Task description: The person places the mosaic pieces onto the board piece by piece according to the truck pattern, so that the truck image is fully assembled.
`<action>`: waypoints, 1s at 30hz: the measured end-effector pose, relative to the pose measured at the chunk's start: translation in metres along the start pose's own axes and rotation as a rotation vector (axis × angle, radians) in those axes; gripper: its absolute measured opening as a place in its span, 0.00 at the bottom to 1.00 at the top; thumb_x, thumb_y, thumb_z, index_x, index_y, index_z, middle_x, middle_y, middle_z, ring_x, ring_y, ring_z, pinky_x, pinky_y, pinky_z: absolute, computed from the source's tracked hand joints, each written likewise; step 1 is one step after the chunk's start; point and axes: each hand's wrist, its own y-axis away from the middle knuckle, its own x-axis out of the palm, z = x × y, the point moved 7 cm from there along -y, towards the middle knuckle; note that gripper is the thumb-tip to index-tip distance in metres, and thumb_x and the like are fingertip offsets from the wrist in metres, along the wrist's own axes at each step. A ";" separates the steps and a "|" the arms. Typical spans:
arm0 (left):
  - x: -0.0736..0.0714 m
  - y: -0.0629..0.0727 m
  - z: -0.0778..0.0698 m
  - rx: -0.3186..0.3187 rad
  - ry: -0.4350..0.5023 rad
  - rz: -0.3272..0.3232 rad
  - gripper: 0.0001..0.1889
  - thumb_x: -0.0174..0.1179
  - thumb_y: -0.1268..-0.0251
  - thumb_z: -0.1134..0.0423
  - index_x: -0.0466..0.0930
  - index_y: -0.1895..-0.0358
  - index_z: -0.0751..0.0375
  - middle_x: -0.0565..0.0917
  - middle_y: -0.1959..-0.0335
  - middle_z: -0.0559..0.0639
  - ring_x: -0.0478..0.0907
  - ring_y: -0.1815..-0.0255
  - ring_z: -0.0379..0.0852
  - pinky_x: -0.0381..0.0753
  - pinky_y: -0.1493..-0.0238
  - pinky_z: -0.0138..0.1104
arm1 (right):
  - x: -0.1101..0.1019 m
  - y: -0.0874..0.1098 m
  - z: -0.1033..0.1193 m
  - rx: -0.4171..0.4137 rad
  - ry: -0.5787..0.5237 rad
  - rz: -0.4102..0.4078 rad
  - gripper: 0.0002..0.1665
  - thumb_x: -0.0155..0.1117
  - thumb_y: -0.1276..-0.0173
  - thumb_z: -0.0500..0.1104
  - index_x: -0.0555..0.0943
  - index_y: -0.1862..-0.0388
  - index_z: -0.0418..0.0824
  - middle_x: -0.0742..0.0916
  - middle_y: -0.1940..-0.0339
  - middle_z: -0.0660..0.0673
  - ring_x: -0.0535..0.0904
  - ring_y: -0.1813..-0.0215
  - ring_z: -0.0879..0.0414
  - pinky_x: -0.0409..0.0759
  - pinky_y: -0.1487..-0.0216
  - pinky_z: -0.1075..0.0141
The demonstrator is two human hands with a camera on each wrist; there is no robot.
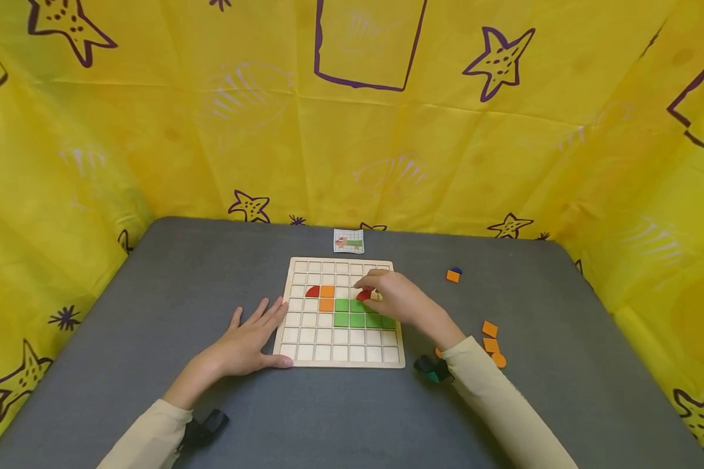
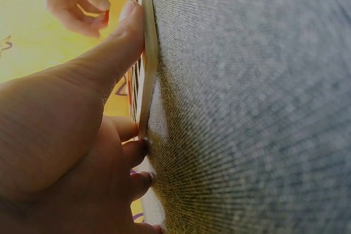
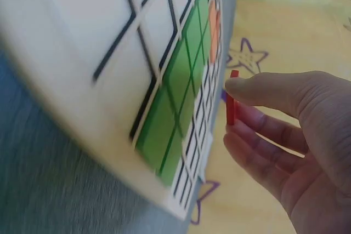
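Observation:
A wooden grid board point(image 1: 340, 366) lies on the grey table, with green square tiles point(image 1: 341, 319), orange square tiles point(image 1: 326, 304) and a red quarter-circle tile point(image 1: 313, 292) in its cells. My right hand point(image 1: 401, 301) pinches another red tile point(image 1: 364, 295) between thumb and fingers, above the board's right half. In the right wrist view this red tile point(image 3: 231, 98) is seen edge-on, apart from the board. My left hand point(image 1: 245, 343) rests at the board's left edge with fingers spread. Its thumb point(image 2: 129, 28) touches the board's rim in the left wrist view.
A small picture card point(image 1: 349, 241) lies behind the board. To the right are an orange tile point(image 1: 453, 277) beside a dark blue one point(image 1: 456, 270), and several loose orange pieces point(image 1: 490, 345). A piece partly shows by the right sleeve. Yellow patterned cloth point(image 1: 352, 130) hangs around the table.

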 end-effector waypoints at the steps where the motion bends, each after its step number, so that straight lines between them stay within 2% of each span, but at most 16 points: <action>1: 0.000 0.000 0.000 0.002 0.001 0.000 0.57 0.66 0.45 0.36 0.47 0.22 0.65 0.49 0.21 0.62 0.41 0.22 0.67 0.31 0.34 0.69 | 0.002 -0.002 0.002 -0.007 -0.005 0.002 0.16 0.71 0.37 0.37 0.85 0.49 0.37 0.86 0.58 0.46 0.80 0.59 0.56 0.80 0.57 0.65; 21: 0.000 0.000 -0.001 -0.014 -0.005 0.007 0.57 0.66 0.45 0.36 0.46 0.22 0.64 0.48 0.21 0.62 0.41 0.22 0.67 0.32 0.33 0.69 | 0.023 -0.031 0.034 -0.052 -0.042 0.027 0.15 0.70 0.36 0.38 0.85 0.50 0.38 0.85 0.57 0.47 0.81 0.58 0.56 0.79 0.54 0.66; 30: 0.001 0.000 0.000 -0.011 -0.010 0.006 0.57 0.66 0.46 0.36 0.47 0.22 0.64 0.49 0.21 0.62 0.41 0.22 0.67 0.32 0.34 0.69 | 0.033 -0.046 0.046 -0.066 -0.081 0.052 0.15 0.69 0.36 0.36 0.85 0.49 0.39 0.85 0.61 0.49 0.78 0.61 0.59 0.77 0.57 0.70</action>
